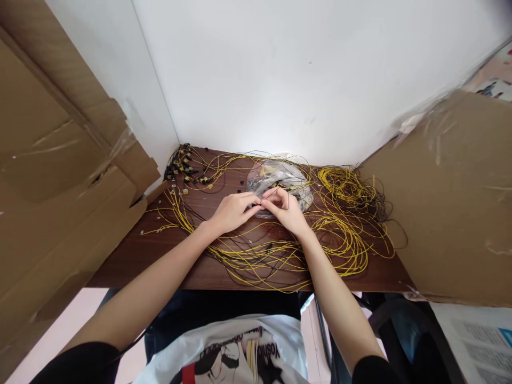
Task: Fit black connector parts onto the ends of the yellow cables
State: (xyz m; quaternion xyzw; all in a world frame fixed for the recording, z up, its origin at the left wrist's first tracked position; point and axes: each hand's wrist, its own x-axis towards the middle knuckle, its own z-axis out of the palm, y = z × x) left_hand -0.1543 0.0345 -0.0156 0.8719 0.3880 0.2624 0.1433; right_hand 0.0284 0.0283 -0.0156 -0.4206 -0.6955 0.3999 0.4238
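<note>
Brown cardboard panels [52, 138] stand at nine and three o'clock around a dark reddish-brown wooden tabletop [128, 261], where long, thin yellow and black wires [340, 256] sweep in loose loops from eight o'clock through six to three. Crumpled clear plastic bag [260, 181] lies at twelve o'clock, partly hidden by the bare left hand [234, 210] and bare right hand [287, 213]. Small black-and-yellow plastic connectors [187, 169] cluster at ten o'clock, while at dead centre both hands' thumbs and forefingers pinch together on a slim dark piece [257, 205], too small to identify.
</note>
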